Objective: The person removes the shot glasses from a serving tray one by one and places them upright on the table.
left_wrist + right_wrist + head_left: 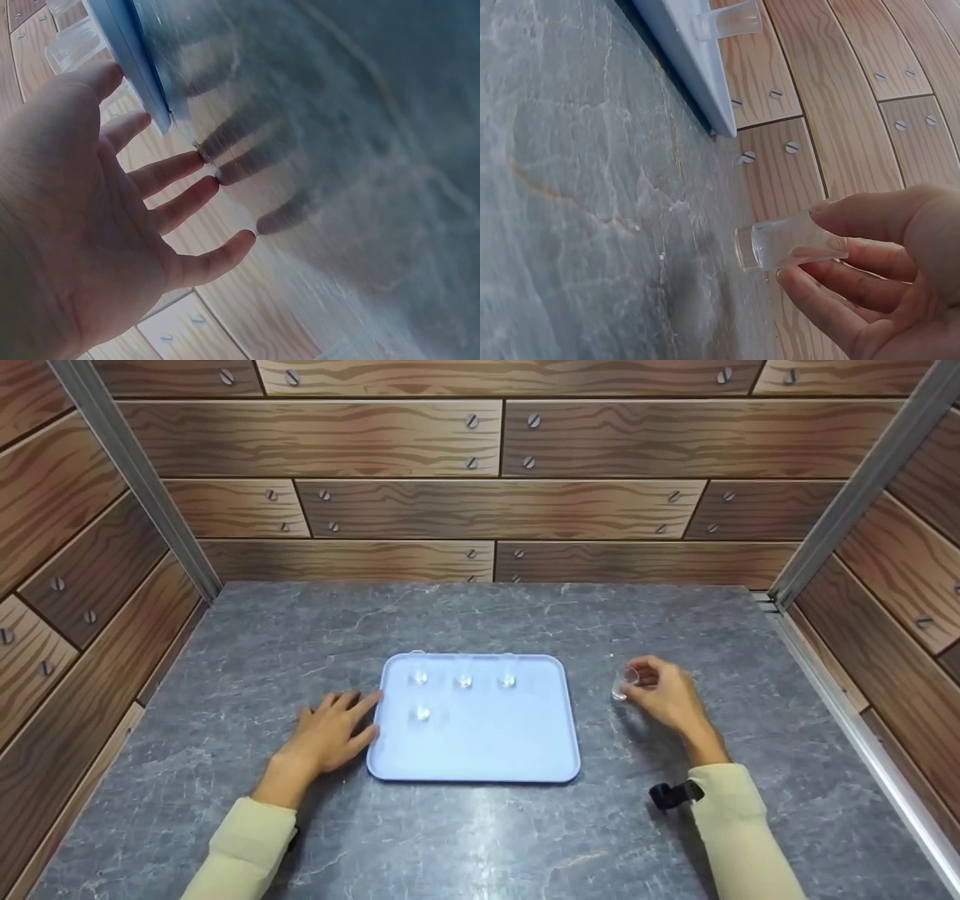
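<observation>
A blue tray [495, 742] lies on the table, with several clear shot glasses upright on it. Three of them, including a middle one [464, 679], form a row along the far side. Another shot glass [422, 712] stands nearer, at the tray's left. My left hand [321, 735] has its fingers spread, with thumb and forefinger at the tray's left rim and the other fingertips on the table. To the right of the tray, my right hand [664, 694] pinches a clear shot glass [791, 244] between thumb and fingers. Whether its base touches the table I cannot tell.
The grey marble-patterned table [480, 840] reaches back to a wood-patterned wall [495, 510]. Similar panels stand at both sides, with metal posts [142, 472] in the corners. A small black device [675, 795] is strapped at the right sleeve.
</observation>
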Demonstrator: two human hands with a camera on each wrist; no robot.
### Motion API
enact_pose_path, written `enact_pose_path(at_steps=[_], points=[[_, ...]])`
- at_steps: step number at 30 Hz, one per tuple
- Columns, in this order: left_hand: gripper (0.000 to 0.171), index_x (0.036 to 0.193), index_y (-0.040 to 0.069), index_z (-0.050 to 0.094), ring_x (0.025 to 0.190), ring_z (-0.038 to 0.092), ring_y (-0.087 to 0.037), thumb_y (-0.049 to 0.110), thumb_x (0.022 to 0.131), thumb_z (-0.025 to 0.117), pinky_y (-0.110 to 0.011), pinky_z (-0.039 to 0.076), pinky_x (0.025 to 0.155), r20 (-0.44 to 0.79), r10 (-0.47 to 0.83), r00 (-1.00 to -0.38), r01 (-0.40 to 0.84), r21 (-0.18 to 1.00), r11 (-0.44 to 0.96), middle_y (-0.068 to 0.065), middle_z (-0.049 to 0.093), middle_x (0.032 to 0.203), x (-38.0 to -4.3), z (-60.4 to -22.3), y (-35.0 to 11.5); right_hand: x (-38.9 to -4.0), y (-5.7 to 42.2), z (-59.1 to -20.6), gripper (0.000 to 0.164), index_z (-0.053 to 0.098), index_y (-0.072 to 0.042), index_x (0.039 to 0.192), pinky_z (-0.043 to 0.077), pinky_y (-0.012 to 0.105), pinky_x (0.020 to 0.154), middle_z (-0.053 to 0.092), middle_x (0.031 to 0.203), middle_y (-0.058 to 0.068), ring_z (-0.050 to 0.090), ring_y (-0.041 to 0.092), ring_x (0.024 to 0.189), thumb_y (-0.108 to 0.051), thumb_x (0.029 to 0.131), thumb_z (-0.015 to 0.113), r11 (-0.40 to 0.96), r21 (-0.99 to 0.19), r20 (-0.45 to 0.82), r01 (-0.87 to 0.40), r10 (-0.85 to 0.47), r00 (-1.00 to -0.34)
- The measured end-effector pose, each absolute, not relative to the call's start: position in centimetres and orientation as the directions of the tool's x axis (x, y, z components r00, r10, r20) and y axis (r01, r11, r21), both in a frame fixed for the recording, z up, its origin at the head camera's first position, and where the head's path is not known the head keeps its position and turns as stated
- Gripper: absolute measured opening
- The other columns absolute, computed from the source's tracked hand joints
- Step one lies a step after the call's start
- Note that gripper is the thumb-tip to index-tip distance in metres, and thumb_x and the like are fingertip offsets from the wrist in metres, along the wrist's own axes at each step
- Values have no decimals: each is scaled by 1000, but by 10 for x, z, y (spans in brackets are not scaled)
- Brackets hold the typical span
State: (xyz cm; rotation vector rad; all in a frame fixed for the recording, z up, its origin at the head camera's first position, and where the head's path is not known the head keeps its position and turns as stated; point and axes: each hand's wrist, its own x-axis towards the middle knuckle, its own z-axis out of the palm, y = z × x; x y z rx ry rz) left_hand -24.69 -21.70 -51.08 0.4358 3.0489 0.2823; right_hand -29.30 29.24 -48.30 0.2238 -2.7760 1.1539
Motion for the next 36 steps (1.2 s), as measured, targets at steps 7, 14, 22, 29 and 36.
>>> enact_pose_path(at_steps=[7,14,22,29,36], points=[[56,148,32,33,133,38,-41,51,96,44,-76,29,94,-40,278,-960,266,185,946,-15,44,145,-244,-509,-217,-292,291,-485,38,61,4,118,53,45,87,67,109,23,67,35,97,-9,83,70,716,-678,163,-167,-76,-984],[56,148,32,34,132,39,-41,51,96,45,-76,29,94,-25,285,-958,276,191,942,-15,44,144,-245,-509,-218,-293,289,-488,37,62,6,115,54,44,84,68,105,24,68,36,95,-5,81,71,725,-665,194,-180,-65,-979],[56,148,32,34,133,38,-42,50,96,45,-76,28,94,-31,285,-958,273,203,940,-15,44,145,-245,-510,-216,-293,290,-491,36,62,7,114,54,45,83,68,103,25,68,37,93,-4,81,70,727,-660,214,-191,-61,-975],[57,148,32,34,133,38,-41,51,96,45,-76,30,93,-25,291,-957,280,198,939,-15,44,145,-244,-511,-217,-293,291,-491,36,63,6,115,54,45,84,69,103,25,68,37,93,-2,81,69,727,-658,221,-196,-62,-973],[56,148,32,34,132,39,-41,52,96,43,-76,30,92,-28,285,-958,275,191,942,-15,44,145,-247,-510,-217,-291,291,-484,40,60,7,120,53,45,86,66,110,27,67,38,98,-3,82,69,720,-670,192,-180,-67,-979]])
